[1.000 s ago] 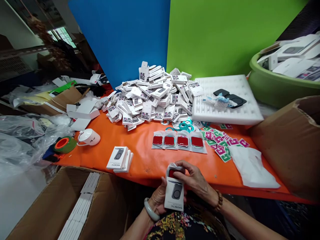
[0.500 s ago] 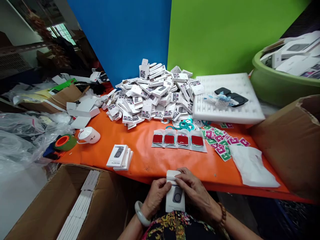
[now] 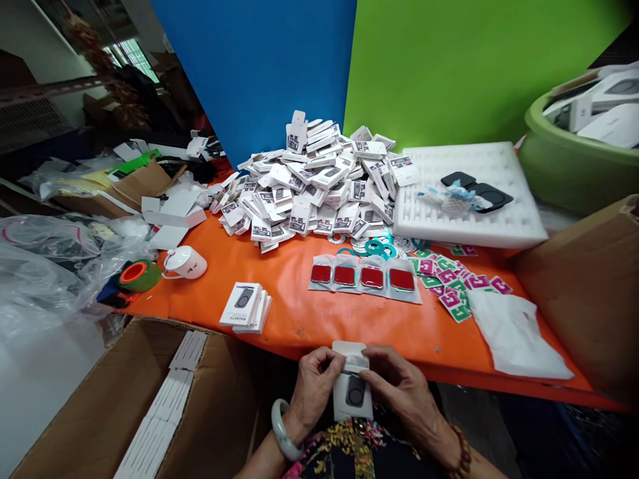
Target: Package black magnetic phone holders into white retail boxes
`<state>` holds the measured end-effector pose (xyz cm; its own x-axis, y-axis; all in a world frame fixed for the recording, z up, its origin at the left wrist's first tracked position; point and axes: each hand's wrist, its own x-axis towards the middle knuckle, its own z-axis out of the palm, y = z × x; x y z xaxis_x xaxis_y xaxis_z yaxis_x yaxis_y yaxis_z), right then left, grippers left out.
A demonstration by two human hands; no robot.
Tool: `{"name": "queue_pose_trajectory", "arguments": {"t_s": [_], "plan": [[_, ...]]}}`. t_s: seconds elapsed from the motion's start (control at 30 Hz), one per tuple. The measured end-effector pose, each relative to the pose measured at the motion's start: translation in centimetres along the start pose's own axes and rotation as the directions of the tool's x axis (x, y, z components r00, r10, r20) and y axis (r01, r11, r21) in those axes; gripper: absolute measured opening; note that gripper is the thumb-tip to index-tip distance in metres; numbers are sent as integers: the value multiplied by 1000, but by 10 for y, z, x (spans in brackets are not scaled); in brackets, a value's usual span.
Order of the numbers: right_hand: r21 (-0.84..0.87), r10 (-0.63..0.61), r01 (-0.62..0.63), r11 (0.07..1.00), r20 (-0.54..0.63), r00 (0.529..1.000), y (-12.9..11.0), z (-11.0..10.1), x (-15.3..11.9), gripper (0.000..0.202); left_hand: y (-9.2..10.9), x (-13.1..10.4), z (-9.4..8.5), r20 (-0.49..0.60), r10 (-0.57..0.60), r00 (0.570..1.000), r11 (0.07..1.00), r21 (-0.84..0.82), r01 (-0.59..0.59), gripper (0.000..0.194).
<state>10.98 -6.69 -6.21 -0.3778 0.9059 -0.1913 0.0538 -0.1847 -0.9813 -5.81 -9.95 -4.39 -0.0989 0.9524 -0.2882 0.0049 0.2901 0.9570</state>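
Observation:
A small white printed box [image 3: 352, 402] with a dark rounded device pictured on its front stands upright against my lap at the table's front edge. Its top flap is raised. My left hand [image 3: 315, 386] pinches at the left side of the flap, thumb and forefinger together. On the other side, my right hand [image 3: 405, 394] grips the box's upper right edge, with the thumb on its front and the fingers behind. A stack of matching boxes [image 3: 243, 306] lies to the left on the orange table [image 3: 294, 326].
An open carton [image 3: 219, 399] with rows of white boxes stands at left. Behind are a heap of small boxes [image 3: 309, 186], sleeves with red squares [image 3: 372, 278], stickers [image 3: 452, 283], a white foam tray [image 3: 414, 216], a green tub [image 3: 569, 173] and a lidded mug [image 3: 188, 263].
My view has shifted slightly, so the table things sit a little further right. My left fingers have moved up to the flap, and my right fingers have spread a little more around the edge.

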Motion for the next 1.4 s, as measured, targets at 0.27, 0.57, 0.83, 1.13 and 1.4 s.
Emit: {"name": "queue_pose_trajectory", "arguments": {"t_s": [0.27, 0.57, 0.83, 1.13, 1.4], "plan": [[-95, 83, -80, 992, 27, 996, -5, 6, -2, 26, 1, -7, 3, -18, 73, 997, 986, 150, -70, 26], [83, 54, -49, 995, -54, 997, -5, 10, 19, 29, -11, 9, 8, -200, -6, 980, 995, -102, -15, 20], [-233, -219, 252, 939, 159, 963, -4, 0, 9, 15, -9, 0, -8, -9, 140, 990, 980, 141, -137, 16], [-167, 48, -39, 985, 48, 998, -17, 7, 17, 25, 1, 2, -5, -54, 89, 995, 988, 131, -81, 18], [22, 271, -275, 961, 107, 956, -22, 9, 28, 28, 7, 10, -7, -4, -36, 999, 999, 24, 36, 17]]}}
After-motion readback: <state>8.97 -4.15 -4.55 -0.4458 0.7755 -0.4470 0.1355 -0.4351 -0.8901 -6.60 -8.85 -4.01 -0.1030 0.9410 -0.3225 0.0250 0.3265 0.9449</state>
